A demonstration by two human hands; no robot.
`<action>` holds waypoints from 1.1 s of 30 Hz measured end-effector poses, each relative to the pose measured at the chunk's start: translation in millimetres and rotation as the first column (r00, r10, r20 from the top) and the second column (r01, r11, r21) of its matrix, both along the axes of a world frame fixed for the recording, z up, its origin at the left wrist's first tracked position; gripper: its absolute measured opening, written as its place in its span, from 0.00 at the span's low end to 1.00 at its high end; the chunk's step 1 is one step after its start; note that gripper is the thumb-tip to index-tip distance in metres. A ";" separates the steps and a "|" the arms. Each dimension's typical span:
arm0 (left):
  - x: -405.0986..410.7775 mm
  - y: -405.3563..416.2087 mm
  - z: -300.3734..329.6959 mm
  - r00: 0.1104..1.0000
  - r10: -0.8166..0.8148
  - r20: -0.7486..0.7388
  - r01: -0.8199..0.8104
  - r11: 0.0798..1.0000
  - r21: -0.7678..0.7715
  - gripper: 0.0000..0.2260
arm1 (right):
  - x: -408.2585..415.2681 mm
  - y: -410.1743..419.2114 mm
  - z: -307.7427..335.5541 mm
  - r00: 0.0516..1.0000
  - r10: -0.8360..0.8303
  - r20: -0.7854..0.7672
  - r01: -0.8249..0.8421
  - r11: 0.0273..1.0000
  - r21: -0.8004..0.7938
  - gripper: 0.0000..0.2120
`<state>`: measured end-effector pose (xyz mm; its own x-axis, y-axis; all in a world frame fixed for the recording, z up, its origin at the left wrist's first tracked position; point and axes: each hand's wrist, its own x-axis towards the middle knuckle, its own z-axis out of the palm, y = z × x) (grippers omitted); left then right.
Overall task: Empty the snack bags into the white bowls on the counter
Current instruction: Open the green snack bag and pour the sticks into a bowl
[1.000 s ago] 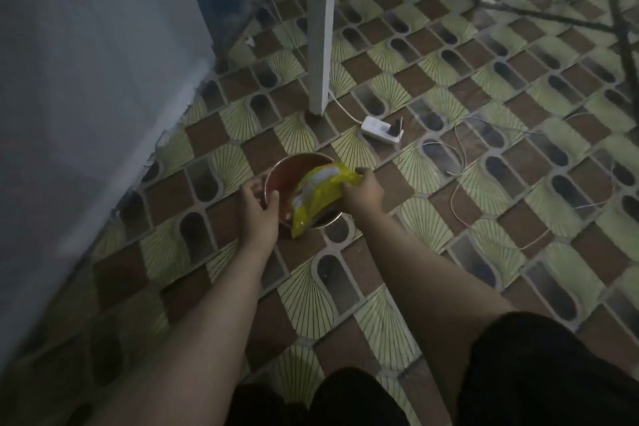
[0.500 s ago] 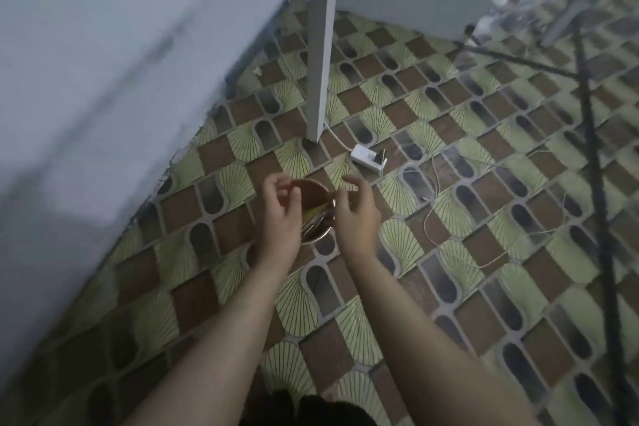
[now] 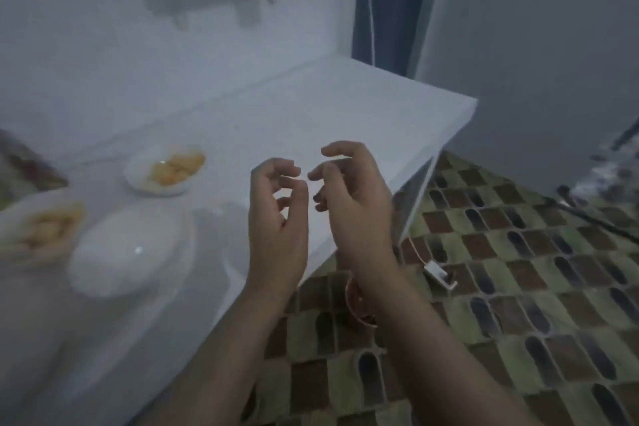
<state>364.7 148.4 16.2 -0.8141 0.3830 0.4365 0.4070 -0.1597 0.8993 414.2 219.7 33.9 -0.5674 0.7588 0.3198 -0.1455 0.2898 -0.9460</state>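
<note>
Empty hands raised over the white desk (image 3: 345, 107)

Three white bowls on the desk: two hold yellow snacks (image 3: 173, 169) (image 3: 38, 228), one (image 3: 128, 249) looks empty. Left hand (image 3: 276, 218) and right hand (image 3: 356, 197) hover with a released grip, fingers loosely curled. The yellow bag held a second ago is gone; the reddish pot (image 3: 358, 304) sits on the floor.

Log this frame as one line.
left hand: empty, fingers loosely curled | right hand: empty, above counter edge | bowls: two hold snacks, one white bowl empty
</note>
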 end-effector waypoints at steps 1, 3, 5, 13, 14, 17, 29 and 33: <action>-12.8 -20.5 7.8 0.998 0.058 -0.009 -0.058 0.998 0.016 0.08 | -14.5 -17.0 9.9 0.999 0.050 -0.016 -0.050 0.999 0.012 0.09; -38.6 -66.2 20.2 0.984 0.179 -0.027 -0.177 0.983 0.047 0.10 | -43.5 -53.9 24.3 0.988 0.149 -0.036 -0.148 0.989 0.024 0.10; -63.8 -115.8 27.7 0.955 0.294 -0.046 -0.290 0.953 0.083 0.11 | -73.2 -94.1 33.9 0.968 0.246 -0.049 -0.245 0.969 0.031 0.10; -150.2 -308.6 29.7 0.746 0.664 -0.046 -0.660 0.747 0.081 0.11 | -190.1 -258.0 33.2 0.876 0.480 -0.048 -0.478 0.877 0.056 0.09; -161.6 -329.0 26.6 0.722 0.690 -0.042 -0.687 0.723 0.073 0.10 | -204.8 -276.0 29.6 0.873 0.486 -0.034 -0.483 0.873 0.069 0.08; -198.3 -382.7 13.2 0.680 0.733 -0.002 -0.733 0.679 0.039 0.05 | -250.1 -321.3 14.6 0.860 0.510 -0.007 -0.507 0.856 0.101 0.06; -366.2 -459.4 -40.4 0.670 0.696 0.259 -0.648 0.718 -0.253 0.12 | -420.0 -390.5 -56.6 0.707 0.606 0.364 -0.685 0.716 0.138 0.28; -419.9 -457.7 -61.8 0.666 0.675 0.318 -0.596 0.738 -0.316 0.14 | -470.4 -400.3 -78.6 0.724 0.564 0.398 -0.667 0.720 0.193 0.38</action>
<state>-55.2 -309.3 -45.6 -0.9663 -0.2574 0.0107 -0.0359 0.1757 0.9838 -56.2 -180.6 -44.8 -0.9735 0.0968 0.2072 -0.1303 0.5099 -0.8503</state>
